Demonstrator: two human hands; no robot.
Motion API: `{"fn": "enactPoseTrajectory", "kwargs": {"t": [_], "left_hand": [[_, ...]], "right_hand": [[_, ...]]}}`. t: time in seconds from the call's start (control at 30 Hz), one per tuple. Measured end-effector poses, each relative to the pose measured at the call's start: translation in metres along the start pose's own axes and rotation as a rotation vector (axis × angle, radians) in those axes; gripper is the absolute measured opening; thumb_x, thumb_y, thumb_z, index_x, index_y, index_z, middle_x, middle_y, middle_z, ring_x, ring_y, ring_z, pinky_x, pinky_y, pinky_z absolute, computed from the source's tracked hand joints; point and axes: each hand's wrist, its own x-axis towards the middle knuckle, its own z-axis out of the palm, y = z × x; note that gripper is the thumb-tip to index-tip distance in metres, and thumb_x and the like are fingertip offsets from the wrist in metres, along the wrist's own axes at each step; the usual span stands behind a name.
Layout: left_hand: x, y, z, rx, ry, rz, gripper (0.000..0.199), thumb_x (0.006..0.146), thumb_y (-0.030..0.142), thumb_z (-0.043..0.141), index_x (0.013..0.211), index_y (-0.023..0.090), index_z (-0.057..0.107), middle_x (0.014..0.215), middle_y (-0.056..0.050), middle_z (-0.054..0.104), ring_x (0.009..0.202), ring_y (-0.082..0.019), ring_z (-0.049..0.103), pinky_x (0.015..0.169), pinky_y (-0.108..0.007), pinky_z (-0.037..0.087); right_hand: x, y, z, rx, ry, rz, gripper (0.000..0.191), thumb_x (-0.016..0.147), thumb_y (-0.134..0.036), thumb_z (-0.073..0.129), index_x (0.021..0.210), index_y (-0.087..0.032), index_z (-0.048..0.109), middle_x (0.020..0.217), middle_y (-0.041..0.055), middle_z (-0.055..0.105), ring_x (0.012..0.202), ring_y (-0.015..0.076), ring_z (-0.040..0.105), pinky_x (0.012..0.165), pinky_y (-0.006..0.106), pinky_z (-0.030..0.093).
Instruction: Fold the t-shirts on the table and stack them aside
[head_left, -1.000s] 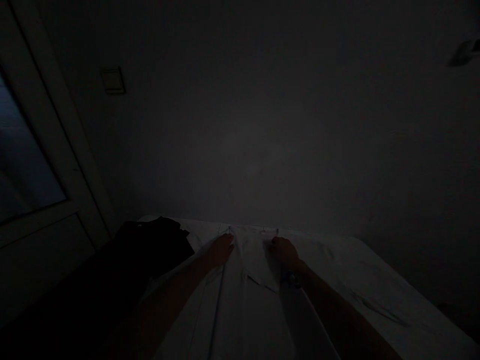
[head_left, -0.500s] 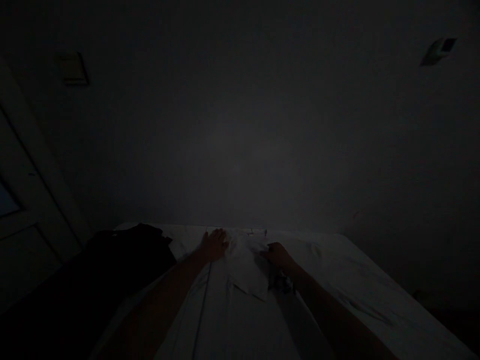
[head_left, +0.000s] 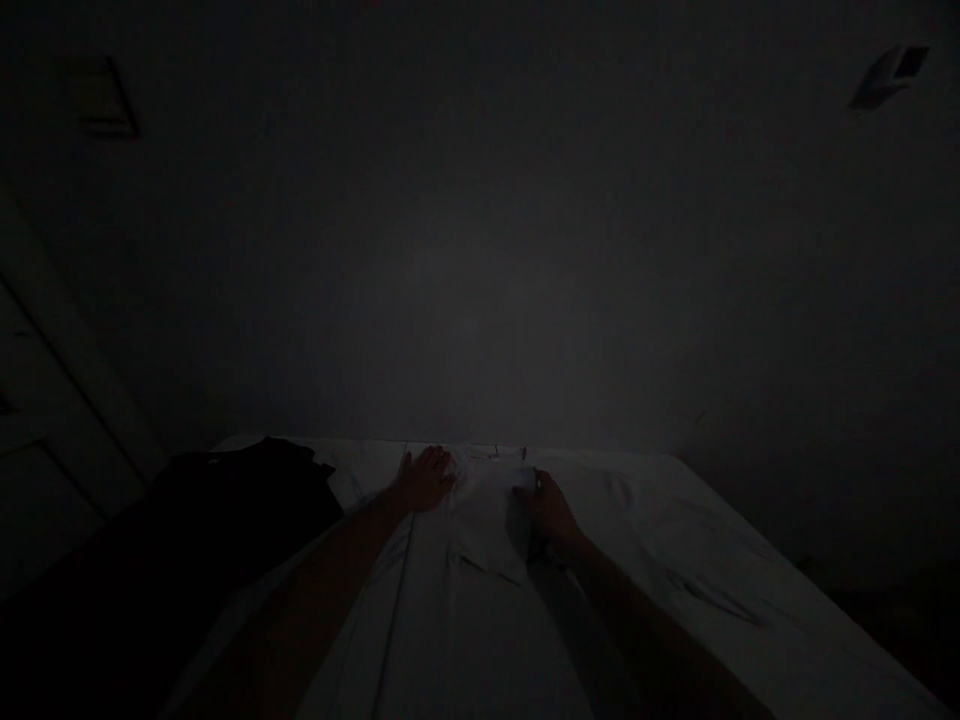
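The head view is very dark. A white garment, which looks like a shirt, lies spread over a white surface, with a sleeve-like flap ending in a dark-lined edge. My left hand rests flat near the garment's far end, fingers stretched out and a little apart. To its right, my right hand has its fingers closed on the edge of the white cloth, which is slightly raised there. Low light blurs the exact outline of the garment against the surface.
A black garment lies on the left of the white surface. A grey wall stands directly behind. Mounted on it are a yellowish box and a small device. A panelled door is at the left.
My right hand's fingers have drawn in on the cloth edge, which now stands up a little. My left hand stays flat. The view has shifted slightly.
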Motion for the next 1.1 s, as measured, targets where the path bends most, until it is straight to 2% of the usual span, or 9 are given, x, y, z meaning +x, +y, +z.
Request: {"fn": "enactPoseTrajectory", "kwargs": {"t": [0.1,0.3,0.47,0.57,0.67,0.73,0.8,0.97,1.1], "left_hand": [[0.001,0.000,-0.001,-0.011,-0.008,-0.005,0.058,0.102,0.049,0.034,0.155,0.024,0.039,0.163,-0.014,0.034,0.150,-0.034,0.030,0.117,-0.064,0.023],[0.000,0.002,-0.001,-0.016,0.002,-0.005,0.058,0.102,0.048,0.035,0.155,0.023,0.039,0.163,-0.015,0.035,0.150,-0.035,0.031,0.118,-0.063,0.021],[-0.001,0.003,-0.003,-0.025,-0.005,-0.005,0.057,0.104,0.048,0.034,0.154,0.021,0.040,0.162,-0.015,0.036,0.149,-0.035,0.032,0.117,-0.061,0.022],[0.000,0.004,-0.008,-0.033,-0.008,0.001,0.056,0.104,0.047,0.035,0.154,0.021,0.039,0.162,-0.014,0.036,0.149,-0.035,0.031,0.116,-0.062,0.023],[-0.003,0.010,-0.020,-0.045,-0.004,0.001,0.056,0.104,0.043,0.032,0.154,0.021,0.038,0.163,-0.016,0.033,0.150,-0.036,0.030,0.116,-0.064,0.022],[-0.016,0.017,-0.029,-0.055,-0.001,0.013,0.056,0.103,0.042,0.033,0.155,0.022,0.038,0.164,-0.016,0.031,0.151,-0.034,0.028,0.118,-0.064,0.020],[-0.040,0.024,-0.036,-0.064,-0.011,0.054,0.056,0.103,0.041,0.033,0.156,0.022,0.037,0.164,-0.014,0.031,0.152,-0.032,0.027,0.121,-0.061,0.017],[-0.121,0.038,-0.039,-0.092,-0.090,0.190,0.058,0.104,0.042,0.030,0.157,0.019,0.033,0.164,-0.014,0.033,0.152,-0.030,0.028,0.123,-0.061,0.015],[-0.153,0.043,-0.043,-0.119,-0.135,0.139,0.059,0.104,0.041,0.030,0.158,0.018,0.031,0.165,-0.015,0.030,0.153,-0.030,0.025,0.123,-0.063,0.016]], "right_hand": [[-0.008,-0.005,-0.002,0.130,-0.025,0.001,0.067,0.082,-0.038,0.062,0.141,-0.014,0.042,0.129,0.0174,0.067,0.114,0.0283,0.067,0.089,0.035,0.055],[-0.023,-0.016,-0.007,-0.095,0.017,-0.014,0.071,0.084,-0.018,0.052,0.151,-0.014,0.031,0.131,0.0173,0.066,0.116,0.0271,0.066,0.091,0.032,0.051],[-0.027,-0.013,-0.007,-0.136,-0.020,0.105,0.081,0.086,-0.030,0.061,0.155,-0.011,0.024,0.125,0.0197,0.069,0.114,0.0294,0.067,0.089,0.034,0.052],[-0.033,-0.010,-0.008,-0.173,-0.045,0.044,0.090,0.079,-0.027,0.066,0.157,-0.016,0.022,0.131,0.0178,0.065,0.119,0.0298,0.065,0.093,0.036,0.052],[-0.041,-0.010,-0.011,-0.278,0.053,-0.037,0.081,0.082,-0.022,0.058,0.157,-0.017,0.027,0.143,0.0198,0.056,0.124,0.0310,0.061,0.097,0.039,0.051],[-0.043,-0.013,-0.012,-0.345,0.125,-0.141,0.071,0.088,-0.021,0.051,0.156,-0.018,0.032,0.148,0.0186,0.051,0.130,0.0310,0.056,0.104,0.042,0.048],[-0.041,-0.023,-0.008,-0.398,0.118,-0.268,0.062,0.092,-0.021,0.046,0.153,-0.020,0.039,0.148,0.0151,0.053,0.135,0.0293,0.052,0.110,0.042,0.044],[-0.017,-0.073,0.031,-0.555,-0.148,-0.540,0.051,0.095,-0.014,0.036,0.144,-0.013,0.053,0.145,0.0154,0.058,0.137,0.0267,0.050,0.115,0.041,0.039],[0.009,-0.113,0.079,-0.675,-0.340,-0.693,0.050,0.096,-0.015,0.039,0.145,-0.014,0.052,0.150,0.0132,0.053,0.145,0.0256,0.040,0.117,0.040,0.034]]}}
